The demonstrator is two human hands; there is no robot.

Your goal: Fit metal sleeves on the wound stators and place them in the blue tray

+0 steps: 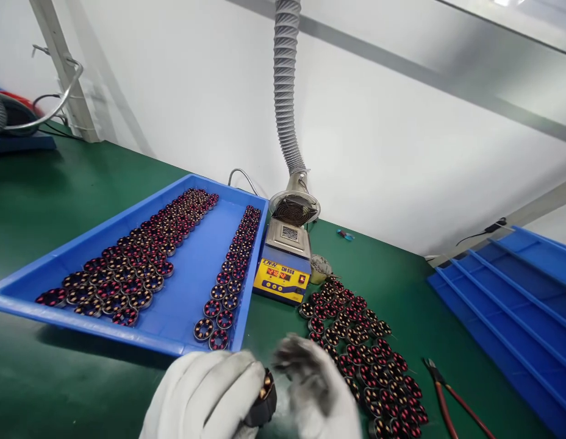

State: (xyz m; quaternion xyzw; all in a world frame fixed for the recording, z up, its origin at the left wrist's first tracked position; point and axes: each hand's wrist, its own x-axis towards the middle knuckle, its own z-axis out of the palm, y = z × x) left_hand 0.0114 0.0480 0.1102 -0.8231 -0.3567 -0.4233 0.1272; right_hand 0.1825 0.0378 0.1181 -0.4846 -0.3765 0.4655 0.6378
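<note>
My left hand (205,396), in a white glove, is closed around a black ring-shaped coil part (263,399) with copper windings at the bottom centre. Just right of it is my right hand (315,384), gloved too, its fingertips dark and smeared by motion; whether it holds anything is hidden. A blue tray (177,341) at the left carries many similar ring parts with red and copper windings, in a wide band and a narrow one. Beyond my right hand, a pile of the same ring parts (356,329) lies on the green table (274,320).
A yellow and blue heating unit (283,277) stands behind the hands, under a grey ducted hose (286,91). Red-handled cutters (443,390) lie at the right. Stacked blue trays (516,305) fill the right edge. A small pot (318,268) sits beside the unit.
</note>
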